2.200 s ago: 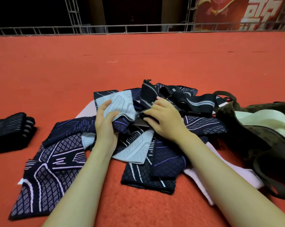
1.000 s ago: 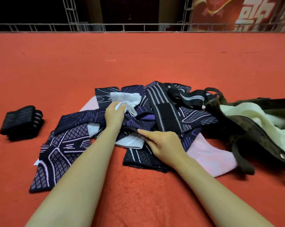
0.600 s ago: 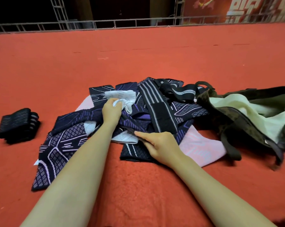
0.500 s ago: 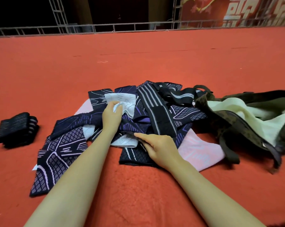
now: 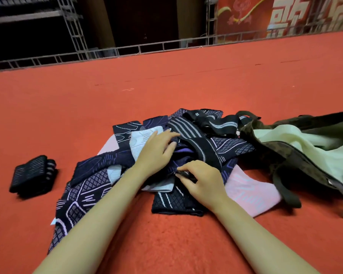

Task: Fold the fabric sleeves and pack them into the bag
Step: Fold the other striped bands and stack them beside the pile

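A heap of patterned fabric sleeves (image 5: 91, 186), dark navy, black, white and pink, lies on the red carpet in front of me. My left hand (image 5: 156, 151) rests on top of the heap with fingers spread, touching a white sleeve (image 5: 141, 139) and a black sleeve with grey stripes (image 5: 194, 139). My right hand (image 5: 202, 180) pinches the dark edge of a black sleeve (image 5: 174, 200) at the near side of the heap. An olive camouflage bag (image 5: 297, 161) with a pale green lining lies open to the right of the heap.
A folded stack of black sleeves (image 5: 32, 175) sits alone on the carpet at the left. A pink sleeve (image 5: 249, 188) lies flat between the heap and the bag's strap (image 5: 285, 192). A metal truss rail (image 5: 127, 50) borders the carpet's far edge.
My left hand let go of the white sleeve and spread its fingers rightward over the heap. My right hand curled its fingers and pinched the dark sleeve edge.
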A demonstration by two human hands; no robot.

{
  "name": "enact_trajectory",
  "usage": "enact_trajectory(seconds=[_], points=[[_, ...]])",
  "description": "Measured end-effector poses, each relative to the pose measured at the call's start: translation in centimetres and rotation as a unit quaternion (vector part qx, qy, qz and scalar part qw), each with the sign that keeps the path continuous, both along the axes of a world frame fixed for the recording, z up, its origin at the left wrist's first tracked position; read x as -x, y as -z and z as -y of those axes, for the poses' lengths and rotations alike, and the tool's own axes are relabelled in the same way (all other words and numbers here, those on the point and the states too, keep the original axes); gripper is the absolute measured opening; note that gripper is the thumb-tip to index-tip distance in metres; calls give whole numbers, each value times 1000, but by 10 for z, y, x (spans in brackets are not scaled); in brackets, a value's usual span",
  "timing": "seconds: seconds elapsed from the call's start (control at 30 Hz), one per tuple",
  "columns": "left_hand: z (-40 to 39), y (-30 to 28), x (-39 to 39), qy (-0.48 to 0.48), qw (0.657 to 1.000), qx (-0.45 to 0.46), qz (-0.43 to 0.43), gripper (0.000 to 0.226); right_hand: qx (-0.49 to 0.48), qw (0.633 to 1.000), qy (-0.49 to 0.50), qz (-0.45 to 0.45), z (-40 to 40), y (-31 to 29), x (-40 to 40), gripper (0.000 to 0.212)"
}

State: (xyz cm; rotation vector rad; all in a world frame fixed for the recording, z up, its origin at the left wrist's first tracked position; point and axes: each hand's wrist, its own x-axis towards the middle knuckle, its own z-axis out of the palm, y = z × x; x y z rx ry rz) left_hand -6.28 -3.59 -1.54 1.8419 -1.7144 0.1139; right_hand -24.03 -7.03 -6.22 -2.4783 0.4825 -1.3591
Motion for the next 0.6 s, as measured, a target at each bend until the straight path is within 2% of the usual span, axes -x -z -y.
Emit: enact_trajectory(seconds=[0.07, 0.13, 0.2, 0.3, 0.37, 0.5, 0.6], points=[[11, -2, 2, 21, 997, -67, 24, 38, -2, 1000, 16, -1, 1, -2, 1, 20], [10, 1, 2, 16, 996, -82, 37, 41, -13, 999, 30, -17, 0, -4, 1, 22], [2, 8, -2, 2, 995, -94, 20, 33, -17, 998, 38, -38, 0, -2, 1, 25], [-13, 14, -13, -65, 993, -34, -94, 38, -16, 997, 14, -69, 1, 0, 0, 31], [-17, 13, -23, -122, 976, 31, -180, 29, 2, 997, -6, -81, -1, 1, -1, 33], [-4, 14, -44, -221, 952, 34, -208, 49, 5, 995, -39, -89, -9, 0, 2, 36], [14, 20, -54, -261, 943, 6, -204, 53, 25, 995, -34, -87, -11, -1, 6, 35]])
